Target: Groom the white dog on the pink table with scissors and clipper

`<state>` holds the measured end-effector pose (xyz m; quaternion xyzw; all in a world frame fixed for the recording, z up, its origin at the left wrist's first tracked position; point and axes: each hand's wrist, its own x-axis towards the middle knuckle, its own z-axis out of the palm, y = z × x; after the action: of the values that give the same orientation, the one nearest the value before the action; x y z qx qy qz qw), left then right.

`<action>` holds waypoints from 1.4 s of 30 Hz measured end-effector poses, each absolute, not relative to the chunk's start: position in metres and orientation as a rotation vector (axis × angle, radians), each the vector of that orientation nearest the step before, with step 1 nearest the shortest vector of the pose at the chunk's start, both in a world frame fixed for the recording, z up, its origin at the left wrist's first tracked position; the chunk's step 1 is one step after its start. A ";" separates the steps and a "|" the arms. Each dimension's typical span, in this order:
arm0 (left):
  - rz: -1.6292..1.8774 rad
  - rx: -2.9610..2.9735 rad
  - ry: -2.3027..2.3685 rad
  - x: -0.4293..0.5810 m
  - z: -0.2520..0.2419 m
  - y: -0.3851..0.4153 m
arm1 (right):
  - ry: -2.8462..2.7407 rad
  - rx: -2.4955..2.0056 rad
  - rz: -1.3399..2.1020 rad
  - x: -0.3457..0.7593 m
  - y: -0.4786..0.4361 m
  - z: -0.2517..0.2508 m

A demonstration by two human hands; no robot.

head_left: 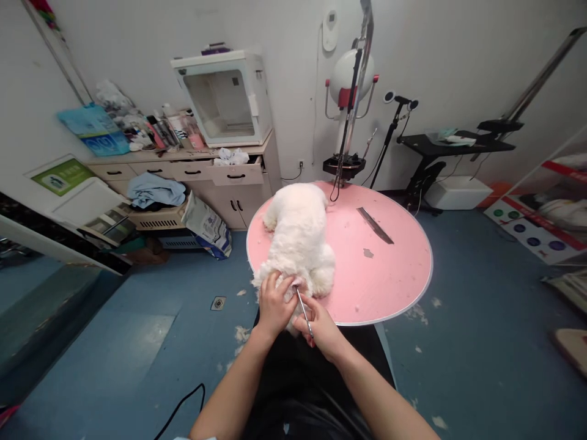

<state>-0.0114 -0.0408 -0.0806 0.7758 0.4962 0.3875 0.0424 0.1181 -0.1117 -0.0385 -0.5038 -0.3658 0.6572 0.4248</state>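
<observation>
A white fluffy dog (300, 220) lies on a round pink table (394, 275), its near end at the table's front edge. My left hand (275, 305) presses into the fur at that end, fingers bent, holding fur beside a small patch of pink skin. I cannot tell which body part this is, as my hands cover much of it. In my right hand (321, 330) is a slim metal scissor-like tool (303, 308) with finger loops, its tip at the pink patch. A metal comb (375, 225) rests on the table to the right.
A metal post (355, 79) with a hanging dark loop rises behind the table. Back left, a cabinet (202, 171) carries bottles and a white glass-fronted box (224, 95). Fur clumps (241, 333) and a black cable (181, 403) lie on the blue floor.
</observation>
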 end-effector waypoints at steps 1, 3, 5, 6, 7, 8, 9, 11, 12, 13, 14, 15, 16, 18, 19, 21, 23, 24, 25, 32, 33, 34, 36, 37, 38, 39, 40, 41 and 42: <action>1.187 2.378 1.513 -0.012 -0.081 -0.041 | -0.935 -1.225 1.646 0.117 -0.112 -0.038; 1.186 2.378 1.505 -0.012 -0.081 -0.041 | -0.976 -1.174 1.646 0.115 -0.117 -0.038; 1.183 2.369 1.504 -0.013 -0.081 -0.040 | -1.005 -1.156 1.651 0.115 -0.125 -0.039; 1.181 2.364 1.506 -0.013 -0.081 -0.040 | -1.013 -1.157 1.647 0.115 -0.129 -0.039; 1.179 2.362 1.509 -0.013 -0.081 -0.040 | -1.016 -1.166 1.638 0.116 -0.131 -0.040; 1.177 2.361 1.512 -0.013 -0.081 -0.040 | -1.012 -1.185 1.626 0.117 -0.133 -0.040; 1.178 2.361 1.512 -0.013 -0.081 -0.040 | -1.001 -1.213 1.614 0.118 -0.133 -0.041; 1.186 2.371 1.508 -0.013 -0.081 -0.040 | -0.967 -1.284 1.606 0.121 -0.129 -0.042; 1.192 2.379 1.504 -0.012 -0.081 -0.041 | -0.951 -1.313 1.612 0.121 -0.126 -0.042; 1.197 2.388 1.501 -0.012 -0.081 -0.041 | -0.939 -1.331 1.623 0.122 -0.123 -0.042; 1.201 2.398 1.497 -0.012 -0.081 -0.041 | -0.932 -1.334 1.631 0.122 -0.120 -0.041; 1.203 2.408 1.494 -0.012 -0.080 -0.042 | -0.933 -1.321 1.636 0.121 -0.117 -0.040; 1.204 2.416 1.492 -0.012 -0.080 -0.042 | -0.945 -1.297 1.639 0.121 -0.115 -0.039; 1.209 2.422 1.490 -0.012 -0.080 -0.043 | -0.992 -1.238 1.642 0.120 -0.115 -0.037; 1.213 2.422 1.490 -0.012 -0.081 -0.043 | -1.013 -1.213 1.641 0.119 -0.116 -0.036; 1.218 2.422 1.485 -0.012 -0.081 -0.043 | -1.031 -1.190 1.640 0.119 -0.120 -0.036; 1.219 2.420 1.479 -0.013 -0.082 -0.043 | -1.023 -1.191 1.638 0.120 -0.125 -0.037; 1.217 2.415 1.482 -0.013 -0.082 -0.043 | -1.021 -1.198 1.637 0.120 -0.128 -0.038; 1.214 2.408 1.488 -0.014 -0.083 -0.043 | -1.026 -1.199 1.639 0.120 -0.130 -0.039; 1.209 2.408 1.487 -0.014 -0.082 -0.042 | -1.028 -1.216 1.625 0.120 -0.137 -0.042; 1.217 2.411 1.482 -0.013 -0.082 -0.042 | -1.016 -1.243 1.612 0.121 -0.135 -0.041; 1.226 2.416 1.478 -0.013 -0.082 -0.042 | -1.006 -1.268 1.606 0.122 -0.132 -0.041; 1.243 2.430 1.471 -0.012 -0.082 -0.043 | -0.981 -1.308 1.620 0.123 -0.125 -0.040; 1.250 2.437 1.470 -0.012 -0.082 -0.043 | -0.965 -1.325 1.631 0.123 -0.122 -0.039; 1.251 2.447 1.470 -0.012 -0.082 -0.043 | -0.951 -1.335 1.642 0.123 -0.118 -0.039; 1.246 2.458 1.472 -0.012 -0.082 -0.044 | -0.948 -1.333 1.649 0.123 -0.115 -0.038; 1.241 2.467 1.476 -0.012 -0.082 -0.044 | -0.960 -1.319 1.654 0.123 -0.114 -0.037; 1.235 2.473 1.480 -0.012 -0.082 -0.044 | -0.984 -1.295 1.654 0.122 -0.113 -0.037; 1.232 2.474 1.482 -0.013 -0.082 -0.044 | -1.018 -1.260 1.650 0.122 -0.113 -0.037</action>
<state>-0.0125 -0.0442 -0.0818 0.7889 0.4726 0.3927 0.0028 0.1220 -0.1127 -0.0366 -0.4989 -0.4028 0.6530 0.4029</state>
